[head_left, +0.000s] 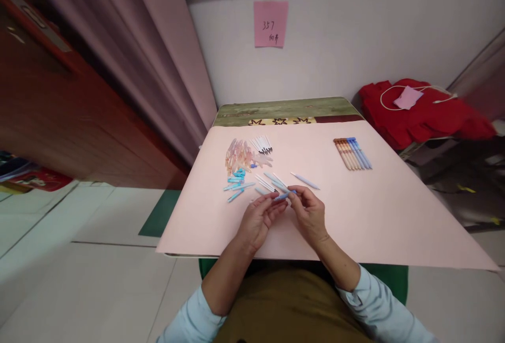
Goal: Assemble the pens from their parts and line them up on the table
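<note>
My left hand [258,220] and my right hand [309,211] meet over the near middle of the pink table cover [374,211]. Together they pinch a small blue pen part [284,194] between their fingertips, fingers curled. Just beyond the hands lie loose pale blue pen barrels [272,181] and one more barrel [305,181] to the right. Farther left sit short blue caps [237,184], a heap of clear pinkish pen parts [240,156] and a bunch of white refills [263,145].
A neat row of assembled pens [352,153], tan and blue, lies at the far right of the cover. A red cloth with a white cable [422,111] sits to the right of the table. A pink note [270,23] hangs on the wall; a curtain [158,59] hangs at left.
</note>
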`<control>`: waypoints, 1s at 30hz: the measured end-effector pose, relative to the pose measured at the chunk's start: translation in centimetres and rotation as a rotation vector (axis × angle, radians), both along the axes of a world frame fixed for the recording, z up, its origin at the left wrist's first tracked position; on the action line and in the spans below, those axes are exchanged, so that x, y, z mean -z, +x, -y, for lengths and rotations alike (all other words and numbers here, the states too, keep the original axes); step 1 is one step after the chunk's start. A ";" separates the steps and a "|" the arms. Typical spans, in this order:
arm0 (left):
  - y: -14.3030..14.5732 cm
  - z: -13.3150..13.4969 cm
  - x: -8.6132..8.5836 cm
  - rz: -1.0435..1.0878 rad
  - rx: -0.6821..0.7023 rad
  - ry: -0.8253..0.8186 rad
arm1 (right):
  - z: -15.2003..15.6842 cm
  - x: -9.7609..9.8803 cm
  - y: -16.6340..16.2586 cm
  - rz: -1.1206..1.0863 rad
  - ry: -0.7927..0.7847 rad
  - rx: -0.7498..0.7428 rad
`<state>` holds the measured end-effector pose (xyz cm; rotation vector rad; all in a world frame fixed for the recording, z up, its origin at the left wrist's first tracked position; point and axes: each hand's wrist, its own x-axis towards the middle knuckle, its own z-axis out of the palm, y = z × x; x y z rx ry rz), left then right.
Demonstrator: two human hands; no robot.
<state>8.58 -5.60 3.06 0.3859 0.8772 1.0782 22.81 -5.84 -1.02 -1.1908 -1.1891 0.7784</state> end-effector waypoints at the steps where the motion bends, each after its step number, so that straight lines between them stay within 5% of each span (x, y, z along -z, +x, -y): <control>1: -0.1 0.0 -0.2 0.002 0.003 0.008 | 0.0 0.0 0.0 -0.011 -0.010 0.003; 16: -0.4 1.2 -1.6 -0.428 -0.056 0.345 | -0.3 -0.1 0.0 -0.449 -0.142 -0.253; 30: -0.6 1.1 -1.7 -0.423 -0.133 0.350 | -0.3 0.3 0.0 -0.498 -0.156 -0.246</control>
